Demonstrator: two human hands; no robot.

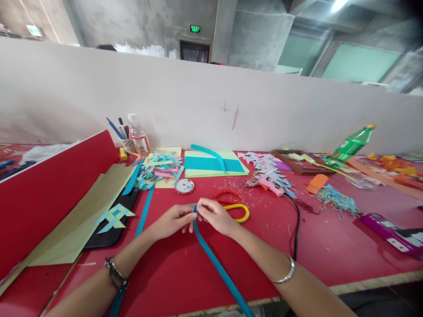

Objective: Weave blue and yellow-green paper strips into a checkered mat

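While both hands meet over the red counter (185, 273), left hand (173, 220) and right hand (216, 215) pinch one blue paper strip (214, 259), each grip closed on it.

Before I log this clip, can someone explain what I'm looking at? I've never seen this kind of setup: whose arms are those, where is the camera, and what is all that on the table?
There is no machine here: a person works with bare hands. The single picture comes from a camera worn on that person's head, looking forward and down, so the arms reach in from the bottom edge. The left hand and the right hand meet and pinch the end of a blue paper strip, which trails back toward the table's near edge. The red table carries scissors just beyond the right hand, a pink glue gun, a heap of paper cuttings, a tilted green bottle, and a woven paper piece at the left.
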